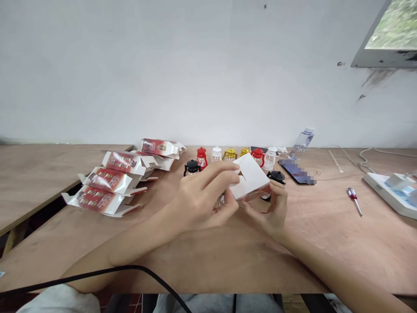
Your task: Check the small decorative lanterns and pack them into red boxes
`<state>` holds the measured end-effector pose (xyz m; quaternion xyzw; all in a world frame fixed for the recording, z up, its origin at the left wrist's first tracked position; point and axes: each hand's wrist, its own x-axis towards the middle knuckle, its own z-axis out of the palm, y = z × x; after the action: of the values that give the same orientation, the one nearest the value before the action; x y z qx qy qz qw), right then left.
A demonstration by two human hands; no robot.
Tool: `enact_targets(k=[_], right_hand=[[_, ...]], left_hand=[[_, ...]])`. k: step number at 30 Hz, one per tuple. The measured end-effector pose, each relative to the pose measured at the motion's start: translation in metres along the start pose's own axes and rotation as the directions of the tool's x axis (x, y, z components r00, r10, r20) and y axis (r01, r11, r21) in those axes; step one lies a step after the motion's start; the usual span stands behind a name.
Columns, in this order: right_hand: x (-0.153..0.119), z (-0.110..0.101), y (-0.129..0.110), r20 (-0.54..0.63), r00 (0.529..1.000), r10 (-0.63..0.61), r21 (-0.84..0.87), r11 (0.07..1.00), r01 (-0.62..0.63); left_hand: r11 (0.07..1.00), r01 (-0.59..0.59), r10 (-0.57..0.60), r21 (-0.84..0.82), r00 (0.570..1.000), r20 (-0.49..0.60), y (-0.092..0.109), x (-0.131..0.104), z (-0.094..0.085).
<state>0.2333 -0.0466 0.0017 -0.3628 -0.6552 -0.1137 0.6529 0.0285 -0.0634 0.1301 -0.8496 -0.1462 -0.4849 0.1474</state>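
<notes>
Between my hands a small cardboard box is held tilted, its white flap end facing up with a dark gap at the flaps. My right hand grips it from the right and below. At the left side, my left hand has its fingers curled on the flaps and its thumb lower down. Behind the box stand miniature lanterns: red, white, gold and black. Another black lantern is partly hidden by my right hand.
Several opened red-and-white boxes lie at the left. A phone and a water bottle are at the back right. Further right lie a screwdriver and a power strip. A black cable crosses the front.
</notes>
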Motion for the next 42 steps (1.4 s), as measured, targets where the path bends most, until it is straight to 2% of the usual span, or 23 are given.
enact_targets(k=[6,11,15,20,23,25,30,34,36,39,42], right_hand=[[0.005,-0.001,-0.006,-0.007,1.0,-0.024,-0.05,0.998,0.023],[0.003,-0.002,-0.006,0.015,1.0,0.013,-0.045,0.999,-0.012],[0.001,-0.003,-0.008,0.047,0.999,-0.022,-0.016,1.0,0.023],[0.004,-0.004,-0.009,0.114,0.973,-0.199,0.006,0.98,0.199],[0.005,-0.005,-0.008,0.156,0.945,-0.287,-0.013,0.956,0.292],[0.006,-0.005,-0.007,0.17,0.929,-0.329,-0.012,0.942,0.336],[0.007,-0.007,-0.006,0.187,0.923,-0.336,-0.04,0.936,0.349],[0.007,-0.008,-0.002,0.222,0.922,-0.317,-0.055,0.94,0.336],[0.006,-0.008,-0.001,0.224,0.91,-0.348,-0.04,0.93,0.366],[0.004,-0.008,-0.003,0.212,0.892,-0.4,-0.007,0.912,0.411],[0.002,-0.007,-0.004,0.217,0.874,-0.434,0.035,0.898,0.438]], left_hand=[[0.991,0.113,-0.122,0.07,0.98,0.158,-0.004,0.008,-0.013],[0.979,0.076,-0.133,0.191,0.944,0.303,-0.008,0.015,-0.029],[0.985,0.077,-0.139,0.153,0.88,0.453,-0.008,0.018,-0.035],[0.982,0.07,-0.162,0.175,0.787,0.596,-0.009,0.02,-0.041],[0.978,0.066,-0.185,0.197,0.71,0.68,-0.008,0.018,-0.045],[0.97,0.024,-0.192,0.241,0.686,0.702,-0.006,0.015,-0.046],[0.935,-0.201,-0.071,0.291,0.7,0.711,-0.002,0.009,-0.037],[0.908,-0.269,-0.008,0.32,0.755,0.656,-0.006,0.009,-0.03],[0.904,-0.289,0.017,0.315,0.76,0.65,-0.007,0.01,-0.03],[0.915,-0.3,0.029,0.268,0.714,0.7,-0.005,0.012,-0.033],[0.935,-0.293,0.035,0.199,0.635,0.771,-0.001,0.013,-0.033]])
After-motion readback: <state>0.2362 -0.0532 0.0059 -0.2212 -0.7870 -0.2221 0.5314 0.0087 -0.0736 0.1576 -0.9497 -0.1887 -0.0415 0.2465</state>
